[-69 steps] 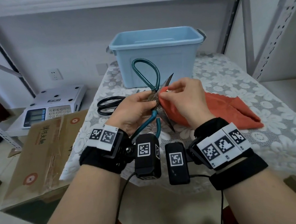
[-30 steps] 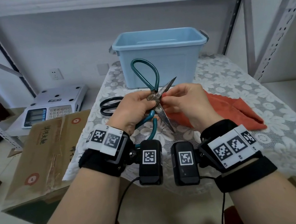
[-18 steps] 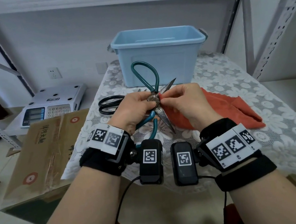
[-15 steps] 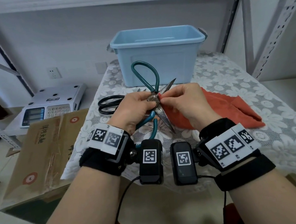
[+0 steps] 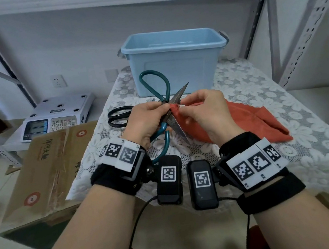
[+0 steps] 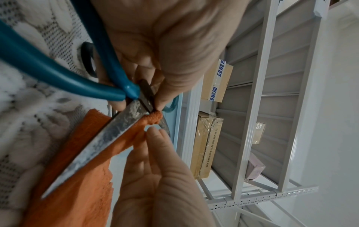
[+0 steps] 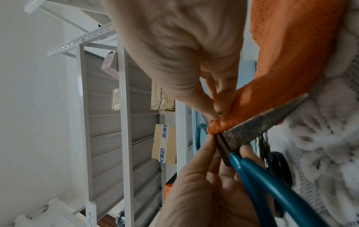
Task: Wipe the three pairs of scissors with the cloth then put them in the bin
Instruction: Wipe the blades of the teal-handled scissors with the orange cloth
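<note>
The left hand (image 5: 148, 120) pinches the teal-handled scissors (image 5: 174, 121) at the pivot, thumb and fingertips closed on the metal, holding them above the lace-covered table (image 5: 288, 149) with the blades spread apart. One handle loop stands up in front of the blue bin (image 5: 174, 64); the other runs down behind the left wrist and is partly hidden there. The right hand (image 5: 206, 112) pinches a corner of the orange cloth (image 5: 253, 121) between thumb and forefinger and presses it into the crotch of the blades, right at the pivot (the wrist views show this best). The rest of the cloth trails across the table to the right. The lower blade looks dull and mottled, its tip pointing down toward the table.

A pair of black-handled scissors (image 5: 118, 117) lies on the table left of the hands; its blades are covered by the left hand. A third pair cannot be made out. The bin's inside is only partly visible.
</note>
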